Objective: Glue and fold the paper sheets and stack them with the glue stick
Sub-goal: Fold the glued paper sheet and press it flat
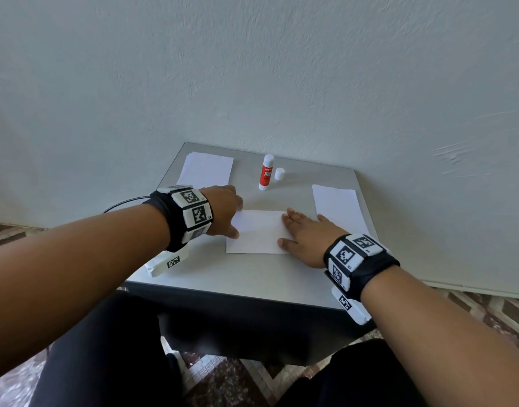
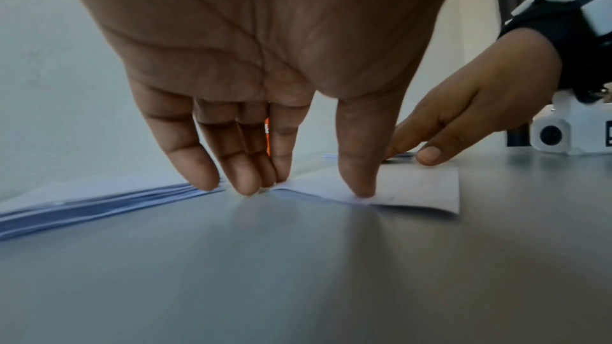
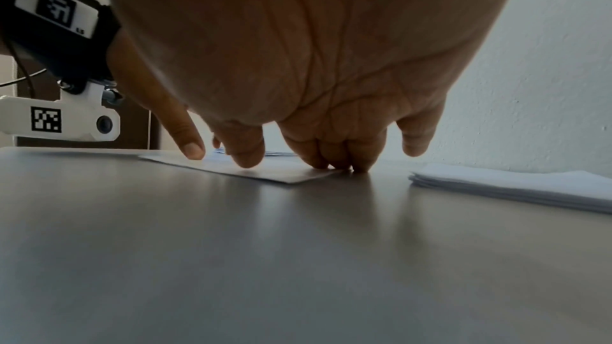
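Nearest to me, my two forearms reach in over the front edge of the grey table (image 1: 252,274), each with a black wrist band (image 1: 361,268) carrying white marker tiles. Between the hands lies the folded sheet (image 1: 257,233), flat on the tabletop near its middle. My right hand (image 1: 305,233) lies palm down on the sheet's right end, fingers straight and together, thumb out along the near edge; from the right wrist view the fingertips (image 3: 338,161) press down at the paper's edge and nothing is gripped. My left hand (image 1: 223,210) sits at the sheet's left end, and the left wrist view shows its fingers (image 2: 241,179) extended downward with the tips and the thumb pressing on the paper, again holding nothing. To the right of the right hand, a stack of white paper (image 1: 337,207) lies near the table's right edge. Farther back on the left lies another stack of sheets (image 1: 207,168), just beyond my left hand. At the back, near the wall (image 1: 252,69), the glue stick (image 1: 266,173) stands upright with its red label facing me, uncapped as far as I can tell, with its white cap (image 1: 279,173) standing just beside it on the right.
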